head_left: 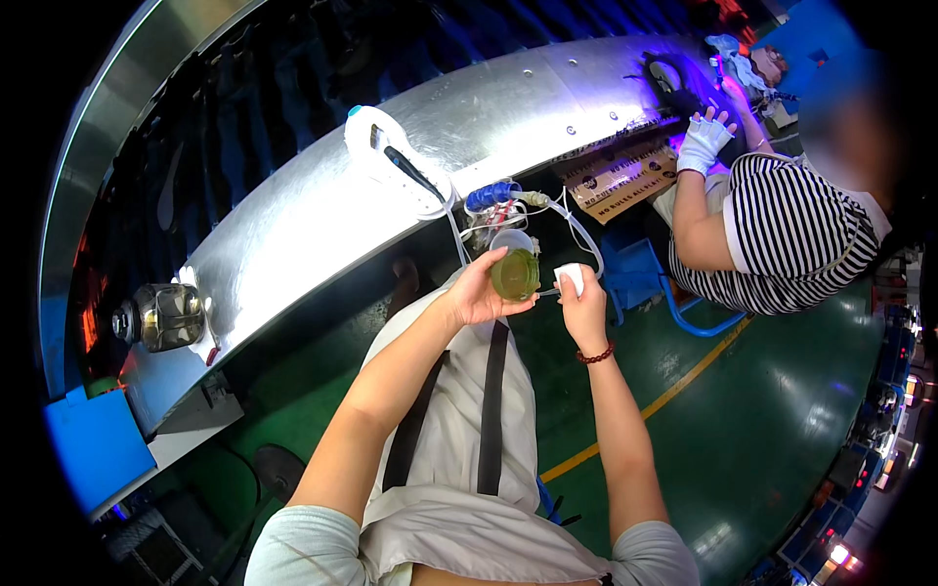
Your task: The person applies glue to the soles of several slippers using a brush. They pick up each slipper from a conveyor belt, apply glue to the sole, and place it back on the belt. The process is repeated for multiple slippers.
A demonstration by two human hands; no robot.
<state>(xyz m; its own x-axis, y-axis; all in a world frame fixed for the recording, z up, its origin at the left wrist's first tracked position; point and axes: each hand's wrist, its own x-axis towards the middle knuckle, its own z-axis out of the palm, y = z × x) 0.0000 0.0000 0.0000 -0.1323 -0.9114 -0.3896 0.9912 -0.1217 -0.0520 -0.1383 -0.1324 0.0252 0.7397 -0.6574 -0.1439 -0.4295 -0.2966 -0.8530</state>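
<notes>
Over my lap, my left hand (481, 291) is closed round a round, see-through container of yellow-green colour (515, 274). To the right of it, my right hand (585, 311) pinches a small white piece (569, 279); whether it is cloth, sponge or a cap cannot be made out. A thin light strip shows between that hand and the container. Just beyond the container is a whitish translucent cup-like thing (510, 238), partly hidden. A red bead bracelet (595, 355) circles my right wrist.
A curved metal bench (293, 230) carries a white device with a dark slot (396, 161) and a dark see-through jar (171, 317). Blue coiled hose (492, 195) and white tubing hang at its edge. A co-worker's gloved hand (704, 144) is right, near a cardboard box (625, 182).
</notes>
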